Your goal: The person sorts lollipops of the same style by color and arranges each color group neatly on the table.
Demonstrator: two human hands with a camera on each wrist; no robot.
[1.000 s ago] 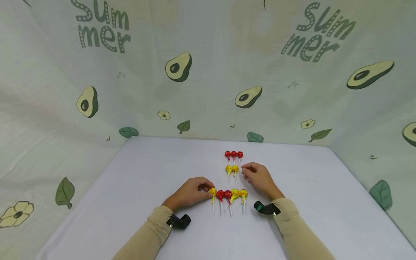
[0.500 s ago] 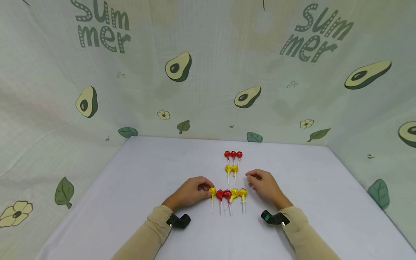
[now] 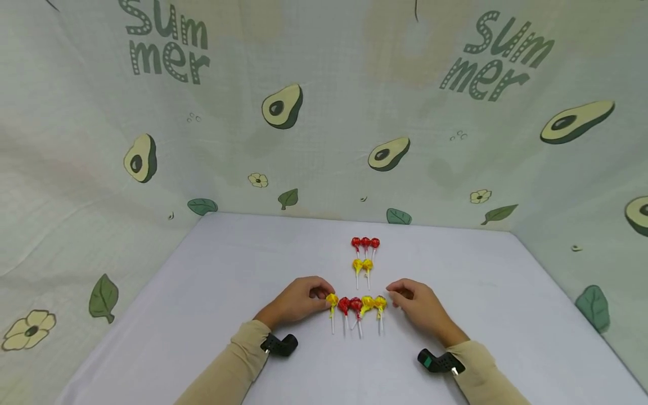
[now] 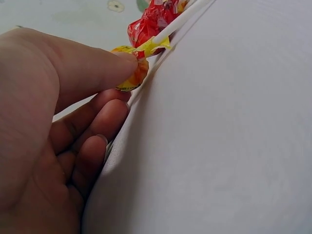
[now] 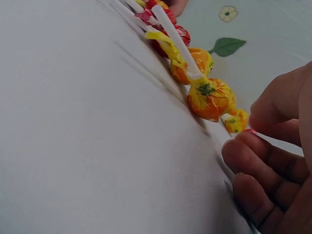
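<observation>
The left hand pinches the head of a yellow lollipop at the left end of the front row; in the left wrist view the thumb lies on its yellow wrapper. Beside it in the row lie two red lollipops and two yellow ones, the rightmost just left of the right hand. That hand holds nothing; its fingers are loosely bent, and the right wrist view shows them apart from the nearest yellow-orange lollipop.
Behind the front row lie two yellow lollipops, and behind those three red ones. A white cloth covers the table. A printed curtain stands at the back and sides.
The right hand has moved back toward the person and slightly right, from beside the two rear yellow lollipops to the right end of the front row. The left hand stays in place.
</observation>
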